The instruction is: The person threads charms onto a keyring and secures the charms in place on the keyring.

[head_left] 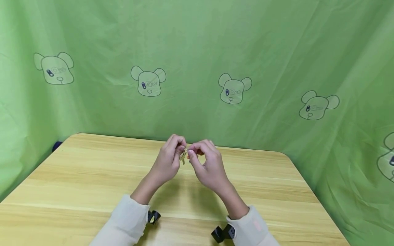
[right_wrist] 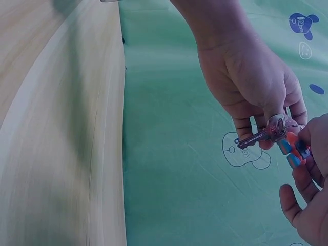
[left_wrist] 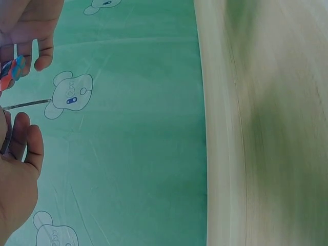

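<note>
My left hand [head_left: 166, 160] and right hand [head_left: 210, 167] meet fingertip to fingertip above the far part of the table. A metal key [right_wrist: 256, 138] hangs from the left hand, whose thumb and fingers pinch it by its head. Joined to the key is a thin wire key ring [right_wrist: 293, 126]. At the ring, the thumb and index finger of my right hand pinch together, partly hiding it. Beside those fingertips dangles a small red and blue charm [right_wrist: 293, 149]. In the left wrist view the key [left_wrist: 31, 104] appears edge-on, below the charm [left_wrist: 12, 70].
Beneath the hands lies a light wood-grain table [head_left: 92, 177] with rounded far corners. A green curtain [head_left: 191, 41] printed with bear heads hangs behind it and along the sides. Black wrist cameras [head_left: 218, 234] protrude from the pale sleeves [head_left: 127, 215].
</note>
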Demonstrator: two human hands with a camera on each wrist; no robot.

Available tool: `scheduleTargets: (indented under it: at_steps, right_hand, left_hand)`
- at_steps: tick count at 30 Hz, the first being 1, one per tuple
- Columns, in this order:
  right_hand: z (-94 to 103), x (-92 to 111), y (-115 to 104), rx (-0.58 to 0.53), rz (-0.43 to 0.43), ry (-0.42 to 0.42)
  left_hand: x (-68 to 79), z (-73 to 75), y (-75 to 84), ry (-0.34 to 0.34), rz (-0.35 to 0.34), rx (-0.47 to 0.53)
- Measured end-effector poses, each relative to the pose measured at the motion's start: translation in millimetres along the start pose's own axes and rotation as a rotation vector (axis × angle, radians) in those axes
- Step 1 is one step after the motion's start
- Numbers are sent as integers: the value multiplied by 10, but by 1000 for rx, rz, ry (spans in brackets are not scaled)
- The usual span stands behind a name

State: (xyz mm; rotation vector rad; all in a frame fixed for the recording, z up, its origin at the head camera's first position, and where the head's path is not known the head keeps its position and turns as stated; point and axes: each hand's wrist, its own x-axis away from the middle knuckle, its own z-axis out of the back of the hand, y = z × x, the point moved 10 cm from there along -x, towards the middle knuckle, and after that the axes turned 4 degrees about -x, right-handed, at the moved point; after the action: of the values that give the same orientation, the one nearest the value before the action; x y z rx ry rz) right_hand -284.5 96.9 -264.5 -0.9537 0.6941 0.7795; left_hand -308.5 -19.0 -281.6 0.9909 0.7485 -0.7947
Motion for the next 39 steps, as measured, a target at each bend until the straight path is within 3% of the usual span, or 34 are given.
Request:
scheduleTargets:
  at_steps: [20, 35, 39]
  right_hand:
    - [-34, 14, -38, 10, 23, -23]
    - [68, 10, -27, 104, 86, 34]
    - [70, 13, -15, 111, 97, 31]
  left_hand:
    - [8, 12, -13, 13, 35, -30]
    - [12, -42, 54, -81, -16, -70]
    - [7, -38, 82, -88, -61, -104]
